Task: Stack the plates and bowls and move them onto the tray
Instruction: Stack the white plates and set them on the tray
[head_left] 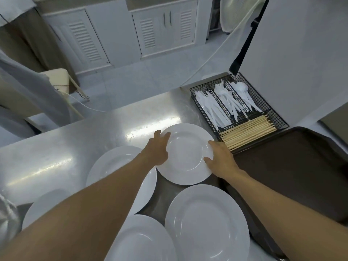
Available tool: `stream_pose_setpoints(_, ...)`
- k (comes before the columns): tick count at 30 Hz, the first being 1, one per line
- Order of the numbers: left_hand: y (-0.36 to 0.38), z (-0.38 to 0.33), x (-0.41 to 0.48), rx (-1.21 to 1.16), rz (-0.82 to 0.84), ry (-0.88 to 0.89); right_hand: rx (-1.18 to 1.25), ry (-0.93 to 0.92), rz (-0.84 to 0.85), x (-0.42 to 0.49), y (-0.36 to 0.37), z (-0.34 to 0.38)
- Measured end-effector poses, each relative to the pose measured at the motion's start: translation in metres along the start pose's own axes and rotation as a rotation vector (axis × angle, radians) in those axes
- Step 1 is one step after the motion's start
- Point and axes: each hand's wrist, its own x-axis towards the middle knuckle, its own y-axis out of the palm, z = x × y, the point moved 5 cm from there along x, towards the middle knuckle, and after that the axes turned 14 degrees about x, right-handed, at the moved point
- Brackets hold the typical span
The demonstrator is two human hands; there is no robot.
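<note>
The far plate is gripped at its rim by both hands: the left hand at nine o'clock, fingers spread loosely over the edge, the right hand at three o'clock, fingers partly curled. The plate is held face up, roughly level, between them. The brown tray lies at three o'clock, just beside the right hand.

Beyond the hands, a pale tiled floor is seen, backed by white louvred cabinets. A folding chair is placed far left of them. The steel counter is streaked with reflected light.
</note>
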Motion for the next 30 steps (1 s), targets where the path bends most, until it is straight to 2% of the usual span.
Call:
stream_pose_setpoints(4,0.000,0.005,0.002,-0.041,-0.008,-0.020,0.044,-0.012,-0.065,-0.001,-0.005,0.003)
stream_pose_setpoints(12,-0.023,-0.003,-0.013,-0.105,-0.158,0.031,0.187,-0.087,-0.233,-0.017,-0.038,0.011)
stream_pose_setpoints(20,-0.029,-0.034,-0.049,-0.044,-0.195,0.091,0.212,-0.056,-0.304,-0.063,-0.057,-0.001)
stream_pose_setpoints(30,0.018,-0.073,-0.101,-0.007,-0.121,0.187,0.157,0.059,-0.329,-0.139,-0.050,-0.051)
